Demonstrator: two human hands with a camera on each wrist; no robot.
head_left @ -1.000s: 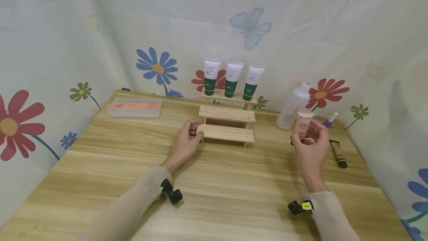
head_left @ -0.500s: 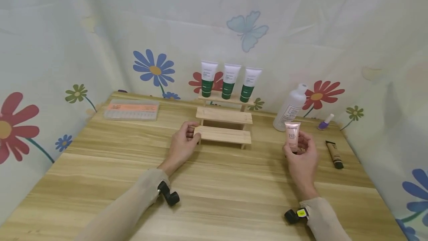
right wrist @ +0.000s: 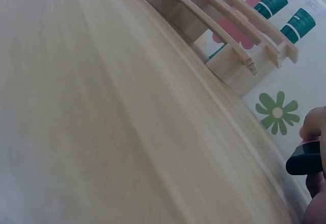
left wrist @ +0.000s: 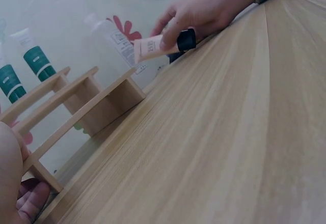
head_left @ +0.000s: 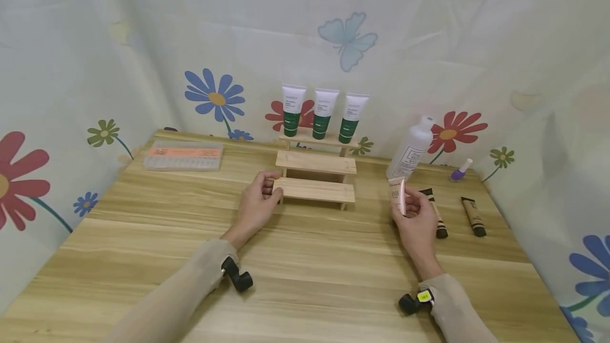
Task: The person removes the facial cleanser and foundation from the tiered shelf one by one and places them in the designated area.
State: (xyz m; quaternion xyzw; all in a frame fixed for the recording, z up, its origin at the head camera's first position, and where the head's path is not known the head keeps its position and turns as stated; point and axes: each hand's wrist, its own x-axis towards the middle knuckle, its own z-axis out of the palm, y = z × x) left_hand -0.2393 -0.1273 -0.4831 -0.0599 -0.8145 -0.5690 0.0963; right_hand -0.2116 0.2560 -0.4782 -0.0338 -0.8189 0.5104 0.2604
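A three-step wooden display stand (head_left: 314, 189) stands near the back of the table. My left hand (head_left: 257, 202) holds the left end of its lowest step, thumb and fingers around the corner in the left wrist view. On the top step, several white-and-green tubes (head_left: 325, 114) stand upright in a row. My right hand (head_left: 418, 226) pinches a pink BB cream tube (head_left: 396, 196) above the table, right of the stand. Its black cap (left wrist: 186, 39) shows in the left wrist view, below the fingers.
A white bottle (head_left: 411, 150) stands behind my right hand. Two tan tubes with black caps, the nearer tube (head_left: 437, 215) and the farther-right tube (head_left: 473, 217), lie beside it. Purple nail polish (head_left: 459, 171) is at the back right; a flat clear case (head_left: 183, 156) lies back left.
My right hand has carried the pink tube left and slightly down, towards the stand, turning it somewhat. A tan tube behind it has come into sight. My left hand stays on the stand.
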